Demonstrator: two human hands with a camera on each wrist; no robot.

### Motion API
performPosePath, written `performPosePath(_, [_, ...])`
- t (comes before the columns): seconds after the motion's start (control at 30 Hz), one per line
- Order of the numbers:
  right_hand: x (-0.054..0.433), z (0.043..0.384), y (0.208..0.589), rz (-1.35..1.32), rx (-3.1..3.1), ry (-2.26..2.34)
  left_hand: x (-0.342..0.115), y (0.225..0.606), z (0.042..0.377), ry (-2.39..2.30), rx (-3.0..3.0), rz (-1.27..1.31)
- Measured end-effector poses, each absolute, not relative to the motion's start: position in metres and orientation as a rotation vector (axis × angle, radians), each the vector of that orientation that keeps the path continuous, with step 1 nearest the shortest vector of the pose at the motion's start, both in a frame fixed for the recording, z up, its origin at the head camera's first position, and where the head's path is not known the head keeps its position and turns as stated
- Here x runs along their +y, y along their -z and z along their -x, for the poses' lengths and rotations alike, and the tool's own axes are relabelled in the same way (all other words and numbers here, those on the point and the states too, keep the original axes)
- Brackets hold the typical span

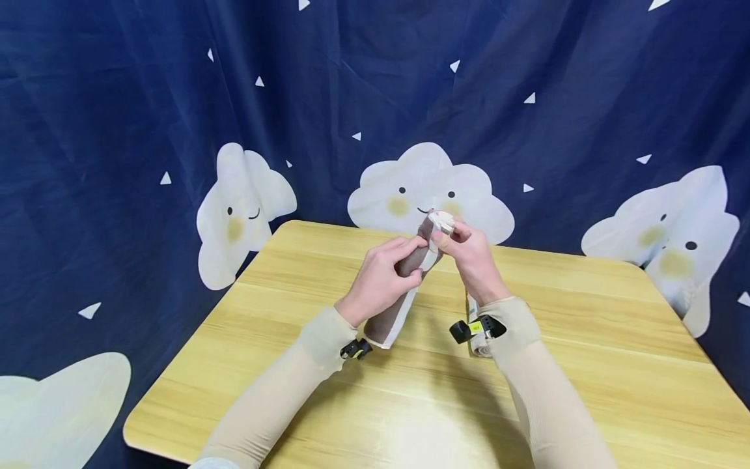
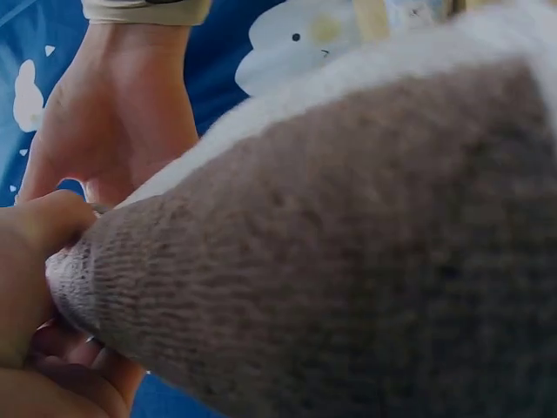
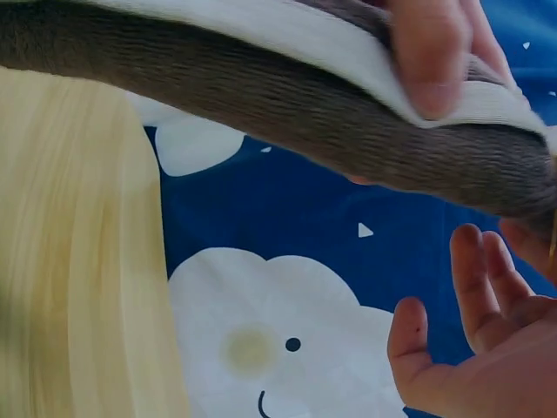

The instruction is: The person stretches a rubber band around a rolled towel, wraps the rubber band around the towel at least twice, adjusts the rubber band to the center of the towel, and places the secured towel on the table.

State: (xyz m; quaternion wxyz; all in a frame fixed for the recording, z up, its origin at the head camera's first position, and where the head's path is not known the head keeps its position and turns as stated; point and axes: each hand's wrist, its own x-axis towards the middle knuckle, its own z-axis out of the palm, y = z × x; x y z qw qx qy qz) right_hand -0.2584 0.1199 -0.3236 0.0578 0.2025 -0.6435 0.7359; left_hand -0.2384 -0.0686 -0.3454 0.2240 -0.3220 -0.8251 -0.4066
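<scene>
A brown rolled towel (image 1: 385, 324) with a white border strip is held up at a slant over the table. My left hand (image 1: 382, 275) grips it around its upper half, thumb and fingers on the brown cloth. At the raised end, my right hand (image 1: 473, 255) pinches the white-edged top between thumb and fingers. Ribbed brown cloth (image 2: 305, 244) fills much of the left wrist view and narrows toward the left fingers. In the right wrist view the white strip (image 3: 287, 35) runs along the roll, and some right-hand fingers (image 3: 474, 279) spread away below it.
Partly hidden behind the right wrist, a second roll, whitish with a print (image 1: 482, 346), lies on the wooden table (image 1: 246, 365). A dark blue curtain (image 1: 328, 78) with clouds and small white triangles hangs around the table's back and sides.
</scene>
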Motion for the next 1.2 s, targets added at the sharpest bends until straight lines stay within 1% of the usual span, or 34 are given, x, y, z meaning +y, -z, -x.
performPosePath(0.43, [0.127,0.264,0.316,-0.535,-2.238,-2.003,-0.066,0.342,0.233,0.617,-2.332,0.971])
performPosePath(0.63, [0.128,0.265,0.308,-0.553,-2.299,-1.92,-0.063,0.339,0.233,0.436,-2.297,1.015])
performPosePath(0.77, [0.131,0.266,0.302,-0.595,-2.402,-1.788,-0.063,0.34,0.234,0.395,-2.281,1.041])
performPosePath(1.03, [0.14,0.275,0.284,-0.678,-2.763,-1.355,-0.068,0.34,0.238,0.298,-2.23,1.141])
performPosePath(1.2, [0.145,0.277,0.266,-0.875,-2.908,-1.084,-0.069,0.338,0.238,0.225,-2.199,1.194])
